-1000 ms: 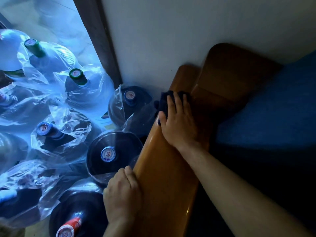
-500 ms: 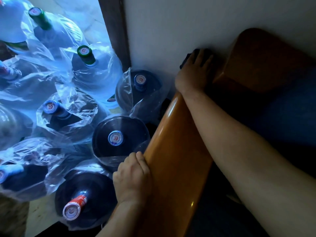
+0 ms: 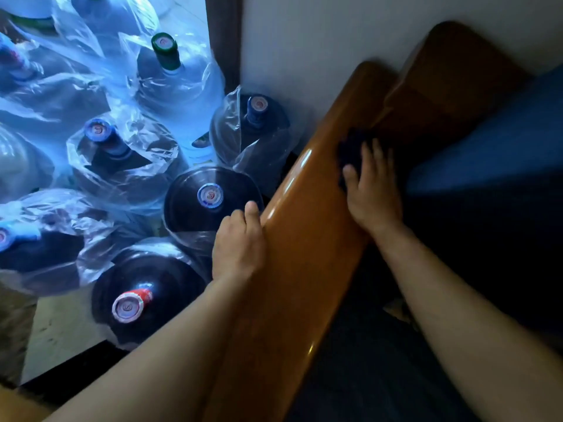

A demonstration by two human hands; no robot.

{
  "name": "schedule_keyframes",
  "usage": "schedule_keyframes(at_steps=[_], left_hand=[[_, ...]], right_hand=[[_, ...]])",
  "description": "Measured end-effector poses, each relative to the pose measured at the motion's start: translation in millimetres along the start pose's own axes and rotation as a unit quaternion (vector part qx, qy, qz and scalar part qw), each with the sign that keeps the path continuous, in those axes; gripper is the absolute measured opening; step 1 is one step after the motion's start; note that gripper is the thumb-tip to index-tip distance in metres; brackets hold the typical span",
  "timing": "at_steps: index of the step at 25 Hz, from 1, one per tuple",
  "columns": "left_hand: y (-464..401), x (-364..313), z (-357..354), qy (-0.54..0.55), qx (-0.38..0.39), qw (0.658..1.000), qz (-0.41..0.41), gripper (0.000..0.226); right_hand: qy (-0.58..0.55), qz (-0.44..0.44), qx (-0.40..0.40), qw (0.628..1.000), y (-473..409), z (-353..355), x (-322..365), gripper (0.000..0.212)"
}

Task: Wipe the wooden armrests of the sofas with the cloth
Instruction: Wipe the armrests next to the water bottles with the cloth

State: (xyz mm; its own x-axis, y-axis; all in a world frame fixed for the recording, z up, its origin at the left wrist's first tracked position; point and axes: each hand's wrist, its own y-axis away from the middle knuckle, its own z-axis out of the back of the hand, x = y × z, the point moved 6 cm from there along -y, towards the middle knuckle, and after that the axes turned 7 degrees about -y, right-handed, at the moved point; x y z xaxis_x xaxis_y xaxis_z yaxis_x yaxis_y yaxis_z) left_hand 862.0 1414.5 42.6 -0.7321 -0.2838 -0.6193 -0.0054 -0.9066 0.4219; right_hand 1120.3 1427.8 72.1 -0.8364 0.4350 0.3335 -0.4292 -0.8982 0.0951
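Since half a second earlier, when our right hand (image 3: 373,196) was at the far wall end of the armrest (image 3: 307,226), we had pulled it back toward us, fingers flat and spread, pressing the dark cloth (image 3: 350,153) onto the inner top edge beside the blue cushion (image 3: 493,138). Our left hand (image 3: 239,242) stayed curled over the outer edge, holding nothing else, near the bagged water bottles (image 3: 210,196). Return stroke looked underway; the near half apparently remained unwiped.

1. Plain pale wall (image 3: 320,41) at the back, dim and grey.
2. Dark door frame (image 3: 222,35) at the wall's left edge.
3. Big water bottles (image 3: 210,196) in clear plastic bags, packed close on the floor (image 3: 51,336), lit by blue light.
4. Blue sofa cushion (image 3: 493,138) at the right edge.
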Motion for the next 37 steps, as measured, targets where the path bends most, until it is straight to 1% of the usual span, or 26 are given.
schedule_keyframes(at_steps=[2,4,6,8,9,10,11,13,14,15,16,17,19,20,22,24,25,26,27,28,29,31,32,34,35,37], left_hand=[[0,17,6,0.064,0.04,0.997,0.008,0.071],[13,49,18,0.085,0.075,0.993,0.031,0.075],[39,86,33,0.058,0.097,0.993,0.044,0.076],[76,127,49,0.05,0.101,0.992,0.064,0.076],[97,146,55,0.049,0.096,0.991,0.076,0.074],[116,165,61,0.047,0.082,0.991,0.093,0.071],[133,185,67,0.043,0.061,0.991,0.109,0.066],[167,219,78,0.028,0.023,0.99,0.14,0.057],[182,230,80,0.015,0.014,0.988,0.152,0.053],[197,242,82,0.001,0.007,0.986,0.167,0.049],[212,252,83,-0.01,0.002,0.983,0.182,0.046],[219,258,84,-0.017,-0.003,0.981,0.193,0.046],[235,272,90,0.008,-0.031,0.973,0.23,0.048],[241,278,95,0.061,-0.054,0.963,0.257,0.048],[249,290,102,0.183,-0.089,0.93,0.305,0.047],[258,304,108,0.238,-0.09,0.908,0.334,0.045],[262,307,108,0.262,-0.081,0.898,0.343,0.042],[264,308,108,0.274,-0.066,0.897,0.34,0.037],[261,307,108,0.265,-0.039,0.908,0.322,0.031],[258,308,106,0.238,-0.011,0.924,0.3,0.025],[258,307,104,0.215,0.004,0.935,0.281,0.023],[260,302,102,0.189,0.013,0.949,0.252,0.024],[260,301,103,0.17,0.014,0.957,0.236,0.024],[258,301,106,0.139,0.021,0.966,0.218,0.023],[257,301,107,0.134,0.035,0.968,0.211,0.023],[262,298,107,0.13,0.057,0.969,0.201,0.024]], right_hand=[[-0.004,-0.021,-0.01,1.0,-14,-1,-1,0.062],[0.001,-0.009,-0.024,1.0,41,-16,13,0.061],[0.02,0.101,0.007,0.995,136,-33,32,0.061],[0.042,0.271,0.111,0.955,209,-40,40,0.062],[0.051,0.334,0.146,0.93,208,-36,39,0.064],[0.058,0.352,0.15,0.922,186,-31,38,0.066],[0.058,0.314,0.134,0.938,153,-27,39,0.067],[0.031,0.149,0.059,0.987,78,-16,49,0.071],[0.011,0.072,0.033,0.997,57,-14,59,0.071],[0.004,0.023,0.014,1.0,59,-21,76,0.071],[0.005,0.024,0.007,1.0,80,-35,99,0.067],[0.008,0.068,0.01,0.998,111,-48,122,0.061],[0.001,0.222,0.066,0.973,216,-76,169,0.046],[-0.005,0.289,0.091,0.953,275,-85,186,0.04],[-0.04,0.365,0.13,0.921,385,-102,205,0.034],[-0.045,0.434,0.213,0.874,464,-111,218,0.034],[-0.025,0.479,0.242,0.844,481,-113,218,0.035],[-0.016,0.509,0.245,0.825,477,-114,214,0.036],[-0.025,0.51,0.232,0.828,456,-111,208,0.037],[-0.039,0.481,0.192,0.854,423,-105,197,0.039],[-0.041,0.421,0.139,0.895,380,-94,180,0.04],[-0.022,0.241,0.046,0.969,276,-67,126,0.046],[-0.031,0.151,0.018,0.988,234,-53,98,0.049],[-0.069,0.02,-0.015,0.997,207,-46,71,0.053],[-0.07,-0.012,-0.027,0.997,221,-52,72,0.054],[-0.058,-0.004,-0.061,0.996,292,-67,89,0.051]])
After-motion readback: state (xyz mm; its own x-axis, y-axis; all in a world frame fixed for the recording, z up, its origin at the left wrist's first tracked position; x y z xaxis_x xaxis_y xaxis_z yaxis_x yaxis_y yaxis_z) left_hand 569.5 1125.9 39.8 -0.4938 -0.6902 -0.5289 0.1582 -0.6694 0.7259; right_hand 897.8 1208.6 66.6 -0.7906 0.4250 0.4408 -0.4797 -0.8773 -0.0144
